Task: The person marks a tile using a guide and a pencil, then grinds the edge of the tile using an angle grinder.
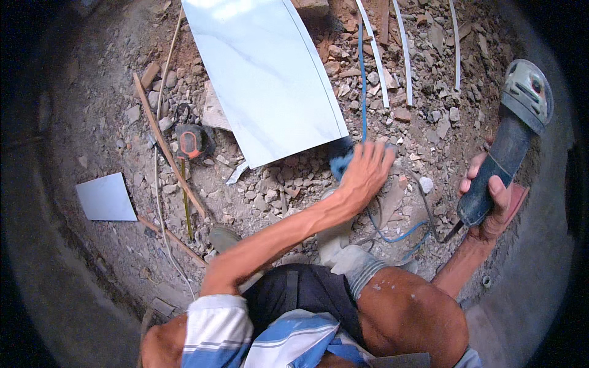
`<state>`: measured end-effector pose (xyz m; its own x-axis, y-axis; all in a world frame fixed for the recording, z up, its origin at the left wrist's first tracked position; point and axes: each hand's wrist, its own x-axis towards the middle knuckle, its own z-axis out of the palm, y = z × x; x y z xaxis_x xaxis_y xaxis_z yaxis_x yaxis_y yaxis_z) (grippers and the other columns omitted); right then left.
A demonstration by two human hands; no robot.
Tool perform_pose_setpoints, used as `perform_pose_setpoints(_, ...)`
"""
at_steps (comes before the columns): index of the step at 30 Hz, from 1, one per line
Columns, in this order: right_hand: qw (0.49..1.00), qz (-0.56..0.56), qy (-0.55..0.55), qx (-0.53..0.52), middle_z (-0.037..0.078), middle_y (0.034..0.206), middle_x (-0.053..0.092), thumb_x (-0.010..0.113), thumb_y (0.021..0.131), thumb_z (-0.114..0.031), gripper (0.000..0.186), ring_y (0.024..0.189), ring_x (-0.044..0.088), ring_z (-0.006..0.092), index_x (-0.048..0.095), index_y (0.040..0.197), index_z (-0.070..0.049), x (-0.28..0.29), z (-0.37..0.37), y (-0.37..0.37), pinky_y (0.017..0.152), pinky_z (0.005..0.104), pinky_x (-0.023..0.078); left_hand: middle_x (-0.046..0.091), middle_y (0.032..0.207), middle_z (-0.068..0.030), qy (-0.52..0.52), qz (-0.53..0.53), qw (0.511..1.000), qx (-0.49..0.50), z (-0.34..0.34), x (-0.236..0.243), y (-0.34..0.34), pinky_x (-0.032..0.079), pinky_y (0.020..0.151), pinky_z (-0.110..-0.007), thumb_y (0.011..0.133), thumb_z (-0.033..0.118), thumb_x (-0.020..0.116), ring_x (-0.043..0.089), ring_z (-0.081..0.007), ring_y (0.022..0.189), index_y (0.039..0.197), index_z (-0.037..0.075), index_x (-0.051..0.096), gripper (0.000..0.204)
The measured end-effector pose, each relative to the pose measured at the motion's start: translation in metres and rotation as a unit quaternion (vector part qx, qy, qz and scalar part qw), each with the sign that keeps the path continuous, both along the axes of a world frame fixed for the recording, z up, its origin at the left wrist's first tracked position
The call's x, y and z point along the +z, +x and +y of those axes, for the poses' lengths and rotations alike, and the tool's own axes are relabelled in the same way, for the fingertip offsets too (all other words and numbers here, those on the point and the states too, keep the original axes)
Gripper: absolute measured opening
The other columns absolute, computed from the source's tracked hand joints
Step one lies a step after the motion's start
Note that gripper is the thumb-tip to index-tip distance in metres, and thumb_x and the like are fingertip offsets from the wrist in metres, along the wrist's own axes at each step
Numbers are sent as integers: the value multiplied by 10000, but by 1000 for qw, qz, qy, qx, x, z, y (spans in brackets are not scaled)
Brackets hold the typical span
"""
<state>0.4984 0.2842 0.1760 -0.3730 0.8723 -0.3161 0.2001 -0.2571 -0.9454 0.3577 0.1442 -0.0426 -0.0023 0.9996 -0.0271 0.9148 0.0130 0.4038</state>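
Observation:
My right hand (491, 199) grips the dark body of an angle grinder (496, 159), raised at the right with its pale guarded head upward. A cord runs down from its lower end. My left hand (367, 168) is beside the lower right corner of a large white marbled tile (264, 80), its fingers bent over a blue cloth-like thing (340, 164) that is partly hidden beneath them. Along the tile's right side runs a thin dark line. What the left fingertips press on is not clear.
Rubble (270, 190) covers the ground. An orange-and-black tape measure (193, 142) lies left of the tile, near a wooden strip (165, 144) and a small tile piece (107, 197). Narrow white strips (404, 55) lie at the upper right. A blue cable (392, 238) loops near my knee.

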Motion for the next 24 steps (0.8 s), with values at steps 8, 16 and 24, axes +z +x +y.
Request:
perform_pose_setpoints(8,964,196,-152,98,118,904,635,841,867,-349,933,690,709,220,339,1548,44,-16,-20,-31,565,332,627,716,1079,-171,-197,-277,940,-12,-71,114,-104,537,878,-438,1073,508,613,702,-368,1009,1213,28,664,502)
perform_pose_setpoints(16,783,424,-397,223,128,812,640,784,876,-450,662,611,703,279,545,1159,98,-54,-53,-81,572,373,625,740,895,-88,-23,-806,570,159,7,154,-88,616,675,-345,1098,657,527,765,-216,752,1284,-15,637,706)
perform_pose_setpoints(24,793,401,-388,243,121,774,650,772,849,-513,585,638,719,278,616,916,47,-63,-57,-81,619,384,613,733,978,-30,-5,-887,437,151,24,146,-78,533,577,-175,1064,717,551,656,-32,708,1349,-2,642,779)
